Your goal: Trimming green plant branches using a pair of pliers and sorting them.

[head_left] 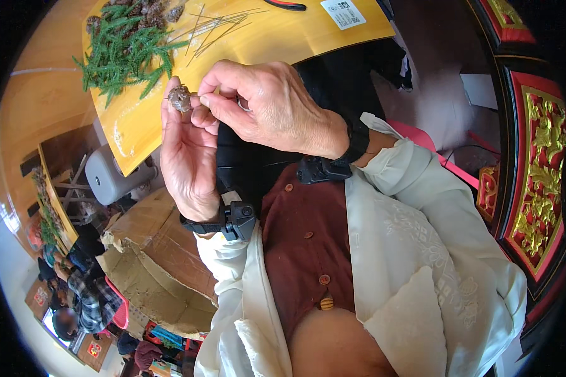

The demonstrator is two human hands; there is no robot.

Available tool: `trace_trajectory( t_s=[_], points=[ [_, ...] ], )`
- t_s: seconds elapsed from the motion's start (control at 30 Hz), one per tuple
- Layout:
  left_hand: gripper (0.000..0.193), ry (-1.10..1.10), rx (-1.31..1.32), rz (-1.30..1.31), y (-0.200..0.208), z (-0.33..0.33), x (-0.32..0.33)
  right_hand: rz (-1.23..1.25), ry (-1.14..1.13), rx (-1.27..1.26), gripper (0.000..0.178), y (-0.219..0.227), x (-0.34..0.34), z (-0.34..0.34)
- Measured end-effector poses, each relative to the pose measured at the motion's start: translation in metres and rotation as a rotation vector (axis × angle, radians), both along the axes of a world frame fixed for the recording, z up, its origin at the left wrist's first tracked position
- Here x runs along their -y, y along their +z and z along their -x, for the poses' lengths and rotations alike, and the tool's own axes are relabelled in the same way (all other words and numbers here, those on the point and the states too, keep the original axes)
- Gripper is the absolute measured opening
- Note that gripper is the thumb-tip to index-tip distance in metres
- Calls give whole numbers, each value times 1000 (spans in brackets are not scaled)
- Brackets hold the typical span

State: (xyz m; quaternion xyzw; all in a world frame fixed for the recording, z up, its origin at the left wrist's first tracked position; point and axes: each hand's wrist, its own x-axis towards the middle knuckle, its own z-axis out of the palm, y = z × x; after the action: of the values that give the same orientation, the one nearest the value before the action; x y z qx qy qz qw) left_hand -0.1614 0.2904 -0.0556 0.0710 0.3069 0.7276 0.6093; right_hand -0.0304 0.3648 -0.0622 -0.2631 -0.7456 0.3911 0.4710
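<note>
My left hand [185,157] is raised in front of my chest and pinches a small brown pine cone [180,97] between thumb and fingertips. My right hand [267,107] reaches across from the right, and its fingertips touch the cone and my left fingers. Whether the right fingers hold a thin wire or pin I cannot tell. Both wrists wear black bands with small black devices. Just beyond the hands is the edge of a yellow wooden table [138,132].
On the table lie green conifer sprigs [122,53], several pine cones [148,12], a bundle of thin sticks [217,28], a red-handled tool [284,5] and a white label [343,12]. A grey canister [110,176] and cardboard boxes [160,251] stand lower left. Other people sit far left.
</note>
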Motion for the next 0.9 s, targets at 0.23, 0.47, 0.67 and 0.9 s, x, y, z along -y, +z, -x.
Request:
trace_trajectory(
  t_s=[0.23, 0.47, 0.67, 0.9],
  points=[
    [36, 45, -129, 85, 1, -11, -2, -3, -2, 27, 6, -3, -2, -4],
    [32, 23, -164, 46, 0, -10, -2, -6, -6, 66, 6, -2, -3, -5],
    [28, 66, -254, 33, 2, -17, -6, -3, -28, 58, 6, -5, -4, -2],
    [24, 97, -161, -13, -5, -6, -5, -20, -10, 81, 7, -2, -4, -4]
  ],
)
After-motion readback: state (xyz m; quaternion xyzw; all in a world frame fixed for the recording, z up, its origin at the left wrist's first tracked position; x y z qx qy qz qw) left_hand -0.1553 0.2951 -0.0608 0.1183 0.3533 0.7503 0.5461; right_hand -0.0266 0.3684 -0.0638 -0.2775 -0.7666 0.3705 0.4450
